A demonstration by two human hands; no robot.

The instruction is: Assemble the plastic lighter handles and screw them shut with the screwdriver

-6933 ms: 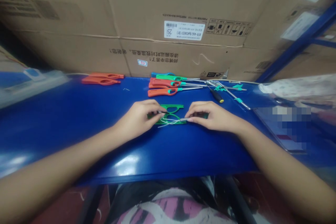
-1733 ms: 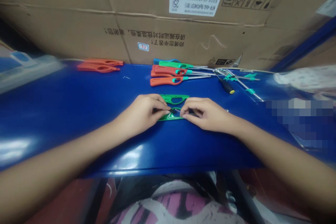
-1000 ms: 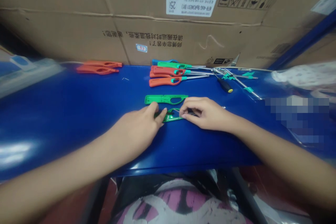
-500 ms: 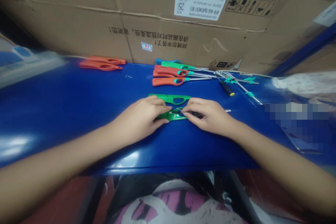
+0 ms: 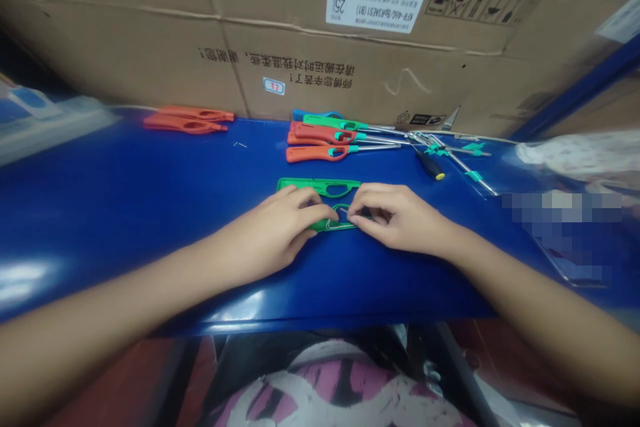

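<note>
My left hand point(image 5: 295, 217) is closed on a green lighter casing half point(image 5: 345, 225) that lies on the table, its fingers covering the left part. A thin wire or edge runs along this half. My right hand point(image 5: 387, 213) pinches over the casing's right end; at its fingertips shows a small, thin pale piece point(image 5: 344, 212), too small to name. Just behind both hands lies a second green casing half point(image 5: 307, 184) with a trigger opening.
Several lighters point(image 5: 320, 153) with metal tubes lie behind, along a cardboard box point(image 5: 280, 7). Orange casing halves point(image 5: 187, 125) are at the left. A screwdriver point(image 5: 430, 165) and metal tubes with teal parts point(image 5: 473, 175) lie at the right on the blue table point(image 5: 150, 193).
My left thumb and fingers have moved right over the front casing half. The silver tube end that showed beyond my right hand is no longer visible.
</note>
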